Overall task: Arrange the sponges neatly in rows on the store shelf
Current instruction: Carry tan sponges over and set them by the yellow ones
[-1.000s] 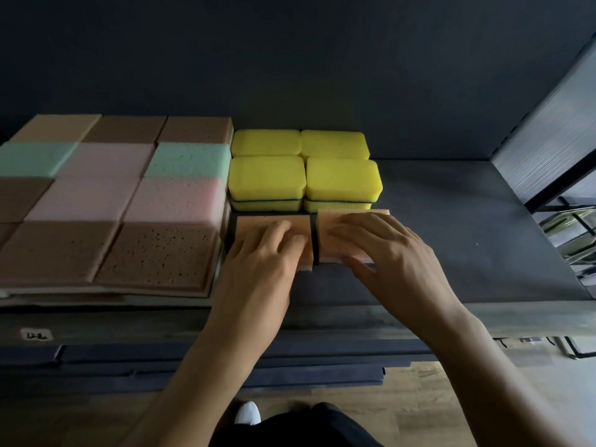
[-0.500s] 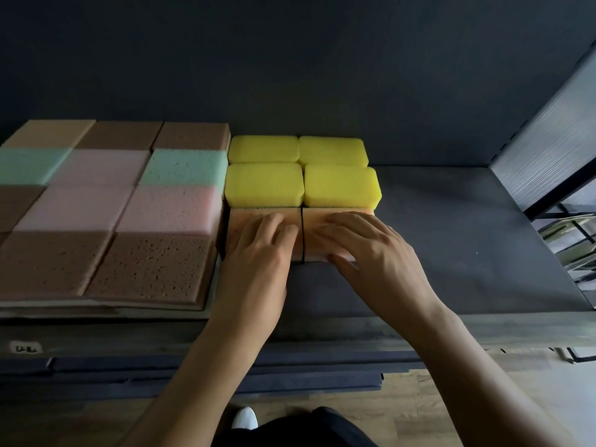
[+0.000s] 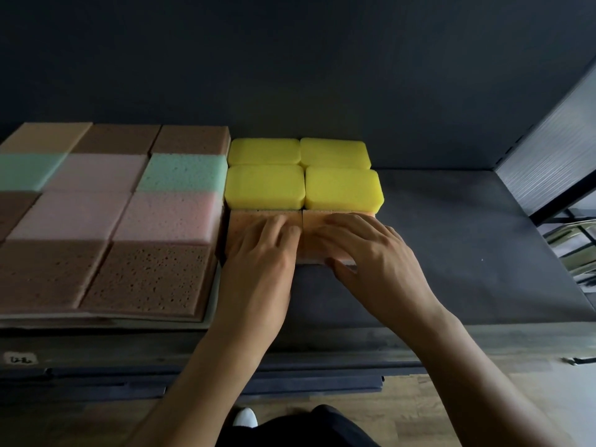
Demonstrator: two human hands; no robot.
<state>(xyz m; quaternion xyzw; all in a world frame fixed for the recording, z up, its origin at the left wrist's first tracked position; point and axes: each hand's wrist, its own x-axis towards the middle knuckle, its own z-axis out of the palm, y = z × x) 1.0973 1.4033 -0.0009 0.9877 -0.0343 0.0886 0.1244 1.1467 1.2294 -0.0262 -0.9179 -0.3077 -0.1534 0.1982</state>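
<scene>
Left hand [image 3: 258,266] and right hand [image 3: 374,256] rest flat, fingers straight, on two orange sponges [image 3: 246,222] touching the yellow sponges [image 3: 264,187].

Shoe [image 3: 245,417]: peeking out below the left hand [image 3: 258,272]
Label [image 3: 21,359]: sitting lower, far to its left
Ribbed panel [image 3: 545,166]: rising right of the right hand [image 3: 383,266]

View: one head-worn wide-angle camera, above the front edge of the shelf [image 3: 451,240].
Facing: forward and down, toward the dark back wall [image 3: 290,75].
Range: close, within arm's reach.
</scene>
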